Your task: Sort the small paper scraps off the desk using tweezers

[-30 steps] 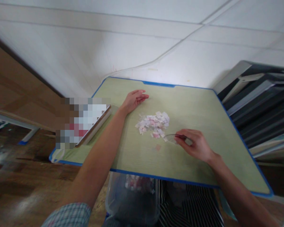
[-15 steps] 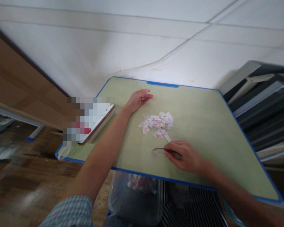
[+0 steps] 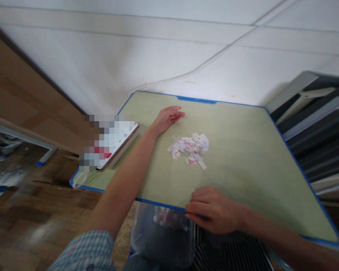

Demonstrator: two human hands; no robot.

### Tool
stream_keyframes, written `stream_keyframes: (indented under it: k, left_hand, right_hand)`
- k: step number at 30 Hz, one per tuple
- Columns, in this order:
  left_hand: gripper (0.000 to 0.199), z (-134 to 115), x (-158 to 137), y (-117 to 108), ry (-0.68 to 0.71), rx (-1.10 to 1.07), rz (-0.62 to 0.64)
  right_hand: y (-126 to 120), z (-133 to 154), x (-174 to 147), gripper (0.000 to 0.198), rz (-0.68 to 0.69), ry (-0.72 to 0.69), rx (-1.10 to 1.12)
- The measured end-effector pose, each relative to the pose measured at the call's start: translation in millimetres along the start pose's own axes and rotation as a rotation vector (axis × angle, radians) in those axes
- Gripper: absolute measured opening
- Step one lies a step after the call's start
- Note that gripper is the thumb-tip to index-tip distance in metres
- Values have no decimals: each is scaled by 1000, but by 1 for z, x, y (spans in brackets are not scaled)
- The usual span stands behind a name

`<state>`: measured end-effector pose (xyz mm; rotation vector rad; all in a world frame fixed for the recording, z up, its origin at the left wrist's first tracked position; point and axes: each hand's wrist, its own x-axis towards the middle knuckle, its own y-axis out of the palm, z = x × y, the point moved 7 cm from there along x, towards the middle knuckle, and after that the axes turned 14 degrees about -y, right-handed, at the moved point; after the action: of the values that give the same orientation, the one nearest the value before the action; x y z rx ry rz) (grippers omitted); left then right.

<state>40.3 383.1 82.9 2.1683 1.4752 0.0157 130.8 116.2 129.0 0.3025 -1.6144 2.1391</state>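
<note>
My left hand (image 3: 169, 118) rests on the far left part of the light green table (image 3: 243, 150), its fingers loosely stretched and nothing in them. To its lower right lies a heap of small torn paper pieces (image 3: 190, 145), white with some pink. My right hand (image 3: 213, 210) is closed at the table's front edge, above the clear plastic bin (image 3: 164, 244). Thin dark tweezers (image 3: 203, 216) are in its grip; only a bit shows between thumb and fingers, and their tip is hard to make out.
A flat device with a white top (image 3: 120, 145), partly pixelated, stands at the table's left. Behind the table is a white wall (image 3: 101, 60) with a cable. Folded tables (image 3: 322, 124) lean on the right, a brown board (image 3: 31, 90) on the left. Small pieces lie inside the bin.
My right hand has moved from beside the paper heap down toward me, to the table's front edge above the bin, taking the tweezers along. The left hand has stayed in place.
</note>
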Motion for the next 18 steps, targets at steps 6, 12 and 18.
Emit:
stream_keyframes:
  k: [6,12,18]
  left_hand:
    - [19,0,-2,2,-6,-6,-5]
    - [19,0,-2,2,-6,10,-6]
    - [20,0,-3,0,-9,29,-20]
  right_hand:
    - [-38,-29,-21,21,-158,128,-96]
    - [-74,-68,-56,12,-193,279,-203]
    - [-79,-76,-64,15,-120,335,-84]
